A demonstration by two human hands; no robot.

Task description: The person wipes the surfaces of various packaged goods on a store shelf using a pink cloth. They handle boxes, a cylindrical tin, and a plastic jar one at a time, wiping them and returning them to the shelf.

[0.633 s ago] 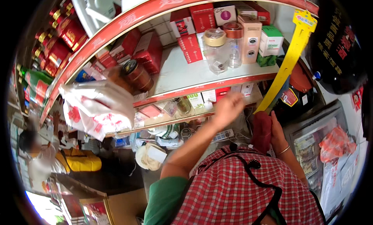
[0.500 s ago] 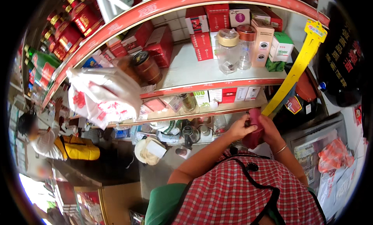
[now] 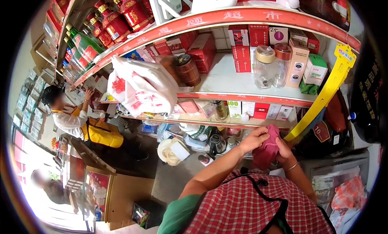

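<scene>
A dark pink cloth [image 3: 266, 151] is bunched between my two hands in front of my chest. My left hand [image 3: 254, 140] pinches its upper left part between thumb and fingers. On the other side, my right hand [image 3: 284, 151] is closed round the right edge, its fingers partly hidden by the fabric. The lower part of the cloth hangs loosely just above my checked apron [image 3: 242, 193]. Close behind my hands is the edge of a lower shelf [image 3: 210, 121] with small boxes and a jar.
Glass jars [image 3: 264, 68] and boxes stand on the shelf ahead. A white plastic bag [image 3: 141, 86] hangs at its left, a yellow strip [image 3: 323, 96] at its right. A straw-coloured hat [image 3: 173, 151] lies low down. Another person [image 3: 68, 113] stands at the left.
My view has swung left, so the shelves sit further right and more of the shop shows. The cloth, narrower before, is now spread wider and bunched up between my hands.
</scene>
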